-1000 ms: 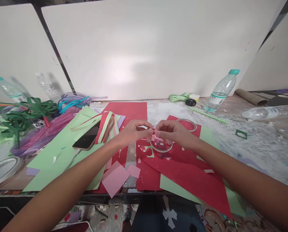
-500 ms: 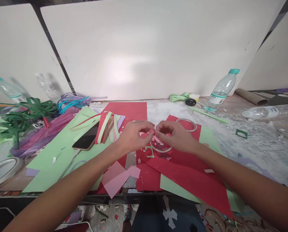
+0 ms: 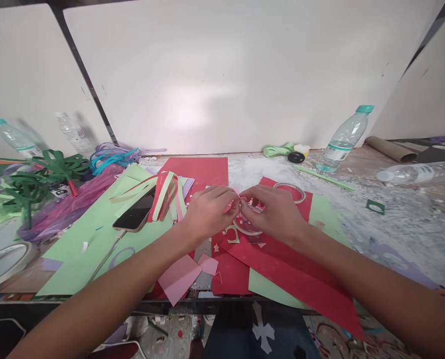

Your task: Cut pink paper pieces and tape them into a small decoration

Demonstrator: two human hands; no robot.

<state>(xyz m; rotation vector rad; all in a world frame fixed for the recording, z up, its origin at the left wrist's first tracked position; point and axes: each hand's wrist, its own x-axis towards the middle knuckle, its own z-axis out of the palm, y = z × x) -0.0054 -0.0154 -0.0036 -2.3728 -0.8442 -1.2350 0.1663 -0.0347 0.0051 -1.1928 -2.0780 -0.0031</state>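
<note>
My left hand (image 3: 213, 209) and my right hand (image 3: 269, 209) meet fingertip to fingertip over the red paper (image 3: 289, 269). Both pinch a small piece of pink paper (image 3: 236, 191), mostly hidden by the fingers. Under my right hand lies a clear tape roll (image 3: 244, 232), partly covered. Beside it rests a light green paper scrap (image 3: 232, 234) with a cut-out shape. A second tape roll (image 3: 300, 194) lies just beyond my right hand. Red, green and pink paper strips (image 3: 166, 197) curl to the left of my left hand, next to a phone (image 3: 134, 214).
Pink paper pieces (image 3: 179, 279) lie at the table's front edge. A bottle (image 3: 344, 142) stands at the back right, and another (image 3: 420, 173) lies on its side. Dark green paper curls (image 3: 63, 167) and a purple plastic bag (image 3: 69, 207) are at left. A white board (image 3: 222, 75) rises behind.
The pink paper between my fingers has turned and shows less below them. Both hands stay at nearly the same place, with a slight shift of the whole view.
</note>
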